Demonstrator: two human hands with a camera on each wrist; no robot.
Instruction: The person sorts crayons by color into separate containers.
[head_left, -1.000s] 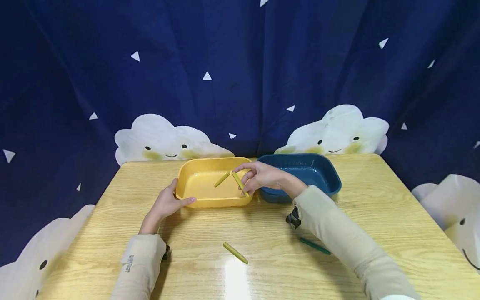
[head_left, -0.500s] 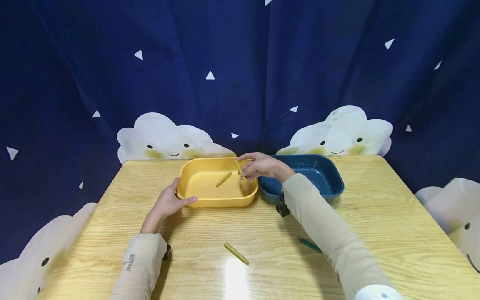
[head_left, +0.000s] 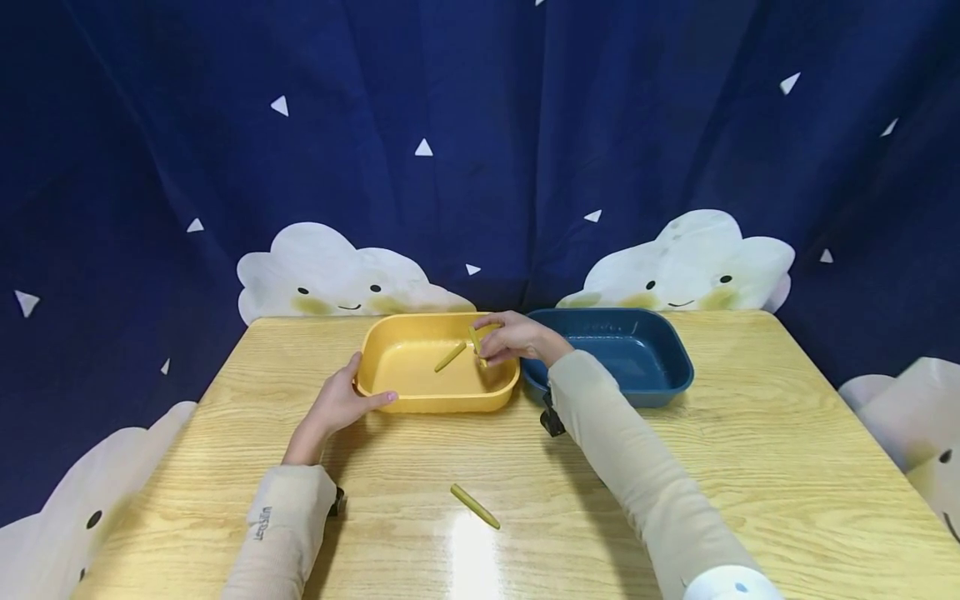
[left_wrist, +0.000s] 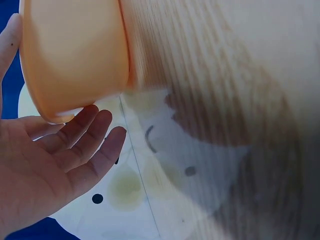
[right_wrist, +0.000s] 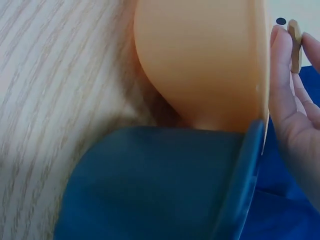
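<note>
One held stick [head_left: 475,337] is leaning in the pinch of the right hand [head_left: 517,336], between thumb and curled fingers, and is hanging over the right part of the yellow bin [head_left: 442,405]. It is looking slim, straight and mustard yellow, its upper end tilting away to the left of the hand. A second stick [head_left: 450,357], similarly yellow, is lying inside that bin, just left of the right hand and slanting the opposite way. A third stick [head_left: 475,507] is lying on the wooden table [head_left: 408,475], nearer the person than both hands and to the right of the left hand [head_left: 341,404]. The left hand is holding the yellow bin's near left corner, its thumb reaching along the near rim. The blue bin [head_left: 630,367] is standing beside the yellow one, below and to the right of the right hand.

Only the head view is taking in the second and third sticks. The right wrist view is giving the held stick flat facets and a browner tone, and is showing the two bins' rims meeting near the right hand. The left wrist view is revealing the left palm and loosely bent fingers outside the bin wall, which the head view is largely hiding.
</note>
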